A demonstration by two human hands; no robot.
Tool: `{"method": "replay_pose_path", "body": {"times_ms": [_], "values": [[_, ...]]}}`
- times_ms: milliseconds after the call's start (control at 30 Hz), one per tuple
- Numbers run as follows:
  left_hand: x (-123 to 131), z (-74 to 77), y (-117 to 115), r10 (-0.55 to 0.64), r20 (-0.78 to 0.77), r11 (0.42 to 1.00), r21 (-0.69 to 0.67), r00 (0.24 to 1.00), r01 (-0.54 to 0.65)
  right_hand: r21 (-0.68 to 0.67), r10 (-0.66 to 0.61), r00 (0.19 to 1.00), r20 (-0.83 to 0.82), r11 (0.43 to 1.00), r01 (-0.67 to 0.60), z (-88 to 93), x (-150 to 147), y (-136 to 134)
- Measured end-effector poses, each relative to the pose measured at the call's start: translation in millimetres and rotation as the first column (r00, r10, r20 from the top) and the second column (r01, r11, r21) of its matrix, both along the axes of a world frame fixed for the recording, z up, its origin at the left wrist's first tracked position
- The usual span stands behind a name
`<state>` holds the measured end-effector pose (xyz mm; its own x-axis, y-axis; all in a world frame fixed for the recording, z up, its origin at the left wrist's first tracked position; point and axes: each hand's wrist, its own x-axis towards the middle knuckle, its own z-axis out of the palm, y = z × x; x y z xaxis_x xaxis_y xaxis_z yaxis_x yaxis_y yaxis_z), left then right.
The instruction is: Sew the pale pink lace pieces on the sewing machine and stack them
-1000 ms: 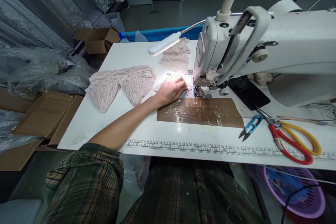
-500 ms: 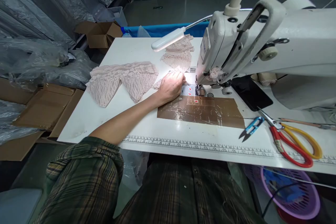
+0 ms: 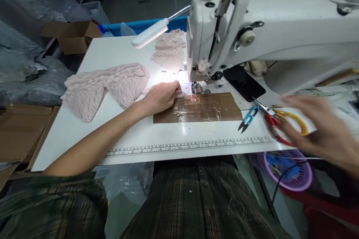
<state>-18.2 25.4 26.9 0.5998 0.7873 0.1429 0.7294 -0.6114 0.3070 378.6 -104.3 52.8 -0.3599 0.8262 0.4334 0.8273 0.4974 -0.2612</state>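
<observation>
My left hand (image 3: 162, 96) is closed in a pinch beside the needle area of the white sewing machine (image 3: 198, 41). A bit of pale lace fabric (image 3: 108, 82) shows at its fingertips, and the larger part spreads out to the left on the table. My right hand (image 3: 316, 129), blurred by motion, hovers over the handles of the scissors (image 3: 301, 119), thumb and fingers apart. These scissors have one red and one yellow handle. Left of them lie blue thread snips (image 3: 248, 118). Another piece of lace (image 3: 169, 54) lies behind the needle area.
Brown tape (image 3: 202, 108) covers part of the white table (image 3: 123, 134), with a printed ruler (image 3: 182, 147) along the front edge. A black phone (image 3: 244, 82) lies under the machine arm. A lamp (image 3: 150, 33) hangs over the table. A purple basket (image 3: 304, 179) stands below, cardboard boxes (image 3: 74, 39) left.
My right hand has come into view from the right, over the scissors. My left hand has shifted slightly toward me, still pinching the fabric. The whole view has swung to the right.
</observation>
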Motion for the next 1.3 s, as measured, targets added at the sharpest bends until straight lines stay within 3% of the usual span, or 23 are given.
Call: {"method": "replay_pose_path", "body": {"times_ms": [67,167,333,433,533,600,667,767,967,1067,1133,1233,1300], "values": [[-2,4.7,-14,-0.048,0.099,0.987,-0.148,0.994,0.063,-0.057,0.144,0.981,0.132,0.989,-0.138,-11.7,-4,-5],[-1,5.1,-30,0.034,0.181,0.978,-0.208,0.983,0.004,-0.147,0.250,0.935,0.253,0.965,-0.218,-29.8,-11,-1],[5,1.4,-36,0.195,0.239,0.950,-0.286,0.951,-0.123,-0.075,0.186,0.950,0.252,0.982,-0.172,-38.9,-34,12],[5,1.6,-35,0.208,0.251,0.939,-0.323,0.945,-0.120,-0.099,0.174,0.985,0.016,0.980,-0.172,-32.5,-70,17],[4,1.4,-36,0.222,0.277,0.938,-0.321,0.935,-0.128,-0.244,0.042,0.986,-0.160,0.967,-0.081,-25.0,-112,31],[5,0.5,-38,0.229,0.305,0.939,-0.320,0.925,-0.127,-0.443,-0.081,0.990,-0.116,0.896,0.022,-21.5,-135,47],[5,-0.8,-40,0.232,0.331,0.942,-0.311,0.915,-0.127,-0.531,-0.151,0.988,-0.018,0.839,0.119,-18.9,-152,64],[6,-2.1,-41,0.241,0.347,0.946,-0.291,0.906,-0.140,-0.537,-0.205,0.976,0.072,0.817,0.211,-16.1,-168,83],[6,-6.8,-40,0.250,0.368,0.951,-0.265,0.895,-0.157,-0.521,-0.204,0.973,0.105,0.822,0.228,-20.6,-192,88],[6,-10.8,-42,0.218,0.372,0.967,-0.210,0.902,-0.148,-0.482,-0.253,0.965,0.068,0.838,0.254,-25.6,-188,80],[6,-10.7,-48,0.143,0.355,0.985,-0.145,0.924,-0.097,-0.463,-0.244,0.970,-0.001,0.860,0.216,-27.6,-169,71],[4,-3.6,-58,-0.110,0.261,0.984,-0.106,0.959,0.142,-0.392,-0.242,0.970,0.010,0.892,0.226,-29.0,-126,54],[3,3.6,-60,-0.246,0.218,0.956,-0.109,0.944,0.274,-0.248,-0.267,0.958,0.103,0.926,0.285,-30.2,-98,44]]}}
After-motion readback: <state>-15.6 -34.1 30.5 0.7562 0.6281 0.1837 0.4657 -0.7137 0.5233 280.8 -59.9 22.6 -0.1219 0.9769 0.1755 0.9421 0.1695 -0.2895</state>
